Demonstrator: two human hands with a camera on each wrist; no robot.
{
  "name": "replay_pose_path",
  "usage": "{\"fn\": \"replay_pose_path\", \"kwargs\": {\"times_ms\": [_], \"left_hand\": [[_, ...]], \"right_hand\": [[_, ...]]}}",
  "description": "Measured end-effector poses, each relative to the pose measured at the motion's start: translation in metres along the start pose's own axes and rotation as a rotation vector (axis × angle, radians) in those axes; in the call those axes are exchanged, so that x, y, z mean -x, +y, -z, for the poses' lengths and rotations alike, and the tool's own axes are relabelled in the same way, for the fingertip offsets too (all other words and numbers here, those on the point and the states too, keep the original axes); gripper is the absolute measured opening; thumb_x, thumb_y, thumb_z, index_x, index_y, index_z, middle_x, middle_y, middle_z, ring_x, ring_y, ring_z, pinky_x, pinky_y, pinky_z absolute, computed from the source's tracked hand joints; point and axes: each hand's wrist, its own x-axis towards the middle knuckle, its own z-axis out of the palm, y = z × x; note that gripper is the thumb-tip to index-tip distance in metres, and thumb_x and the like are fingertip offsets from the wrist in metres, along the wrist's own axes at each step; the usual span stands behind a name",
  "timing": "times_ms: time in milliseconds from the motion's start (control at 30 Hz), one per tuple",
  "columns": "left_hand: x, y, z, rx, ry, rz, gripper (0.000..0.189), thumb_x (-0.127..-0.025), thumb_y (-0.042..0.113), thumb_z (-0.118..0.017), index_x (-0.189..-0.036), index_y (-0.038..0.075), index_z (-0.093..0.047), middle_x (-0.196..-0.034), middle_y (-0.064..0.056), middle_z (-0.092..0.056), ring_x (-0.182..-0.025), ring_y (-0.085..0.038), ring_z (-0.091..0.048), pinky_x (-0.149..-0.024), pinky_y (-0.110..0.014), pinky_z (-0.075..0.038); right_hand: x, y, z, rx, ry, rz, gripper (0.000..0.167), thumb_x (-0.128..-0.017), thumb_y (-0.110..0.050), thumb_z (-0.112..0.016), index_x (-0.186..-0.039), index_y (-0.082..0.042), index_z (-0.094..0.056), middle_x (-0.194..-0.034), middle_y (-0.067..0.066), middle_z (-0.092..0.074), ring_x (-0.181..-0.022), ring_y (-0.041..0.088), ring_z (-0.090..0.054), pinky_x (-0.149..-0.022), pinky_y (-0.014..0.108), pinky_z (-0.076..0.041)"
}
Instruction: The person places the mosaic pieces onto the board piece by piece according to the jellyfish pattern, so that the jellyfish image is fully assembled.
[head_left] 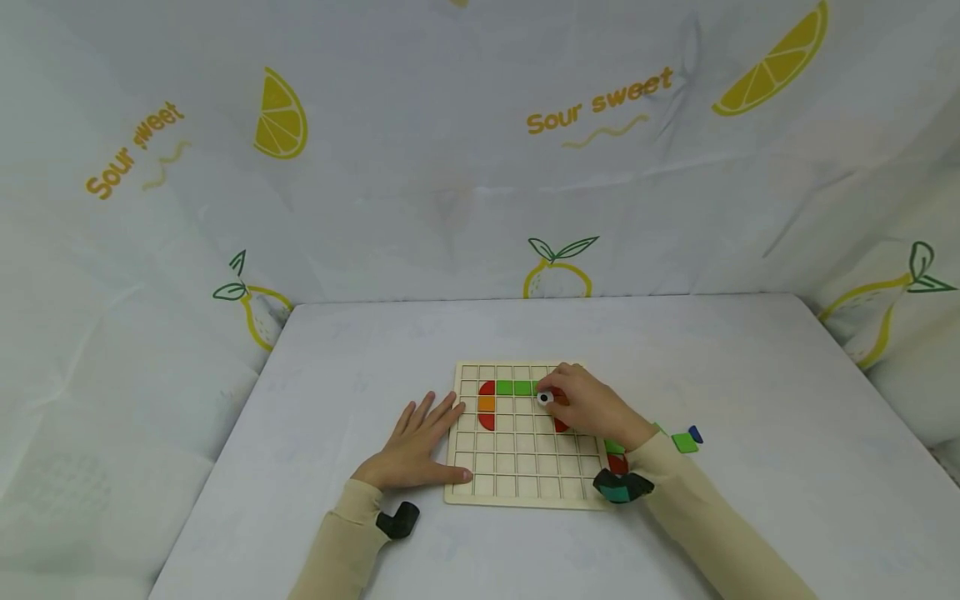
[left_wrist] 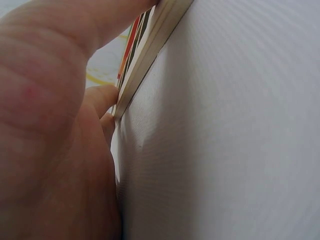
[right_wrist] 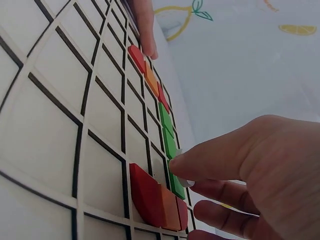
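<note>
Being pinched by the right hand (head_left: 588, 406), thumb and finger clamped on it, the white eye piece (head_left: 544, 398) is held at the far right of the grid board (head_left: 525, 485). Green tiles (head_left: 522, 387) could be nudged — or the piece tilted — by a slipping grip. The board's left edge is touched by the left hand (head_left: 415, 454), fingers spread. The white tabletop (head_left: 360, 350) is backed by lemon-printed cloth (head_left: 442, 225).

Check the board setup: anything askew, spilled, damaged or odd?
Nothing looks damaged or spilled. The board lies flat, and the green squares on it line up with its grid. Only untidy spot: a loose green piece and a blue piece lie at angles off its right side, probably just unused.
</note>
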Motion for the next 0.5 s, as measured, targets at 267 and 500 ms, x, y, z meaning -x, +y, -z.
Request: {"fn": "replay_pose_path", "kwargs": {"times_ms": [267, 500], "left_hand": [[0.0018, 0.0017, 0.0012, 0.019, 0.015, -0.024, 0.106, -0.080, 0.061, -0.075, -0.163, 0.019, -0.025, -0.173, -0.001, -0.011, -0.161, -0.029, 0.006, -0.128, -0.054, 0.009], [0.0010, 0.0006, 0.0005, 0.014, 0.009, -0.016, 0.105, -0.080, 0.062, -0.074, -0.163, 0.021, -0.024, -0.173, 0.002, -0.009, -0.161, -0.026, 0.008, -0.129, -0.053, 0.009]], "right_hand": [[-0.0008, -0.0008, -0.0015, 0.003, -0.008, 0.026, 0.023, -0.094, -0.010, -0.068, -0.116, -0.006, -0.073, -0.114, 0.009, -0.066, -0.103, 0.023, -0.054, -0.085, 0.037, -0.053], [-0.0010, 0.0013, -0.0041, -0.004, -0.015, 0.015, 0.023, -0.094, -0.008, -0.067, -0.117, -0.007, -0.073, -0.111, 0.007, -0.064, -0.101, 0.021, -0.053, -0.085, 0.036, -0.052]]}}
